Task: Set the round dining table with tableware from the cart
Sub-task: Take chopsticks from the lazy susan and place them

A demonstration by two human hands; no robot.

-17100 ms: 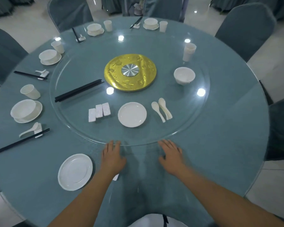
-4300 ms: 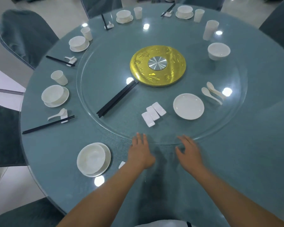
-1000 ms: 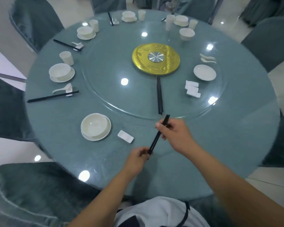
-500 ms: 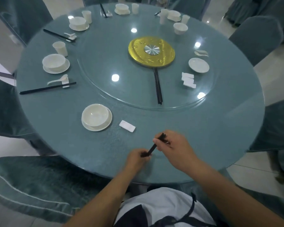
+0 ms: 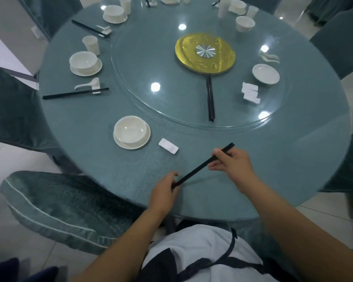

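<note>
The left hand (image 5: 165, 190) pinches the near end of a pair of black chopsticks (image 5: 203, 165), fingers curled round the tips. The right hand (image 5: 230, 163) grips the same pair nearer its far end, thumb and fingers closed on it, so the sticks slant up and away from left to right just above the worktop (image 5: 293, 155); whether they touch the surface I cannot tell. Just beyond the left hand lies a white chopstick rest (image 5: 168, 146), and left of that a bowl on a saucer (image 5: 131, 132). Straight ahead of the right hand, on the glass turntable (image 5: 151, 64), lies a second bundle of chopsticks (image 5: 210, 99) pointing at the gold centre disc (image 5: 205, 52). Further right on the glass are three white rests (image 5: 250, 95), a small plate (image 5: 265, 73) and what look like spoons (image 5: 270, 57). Far left stand finished settings with cups.
</note>
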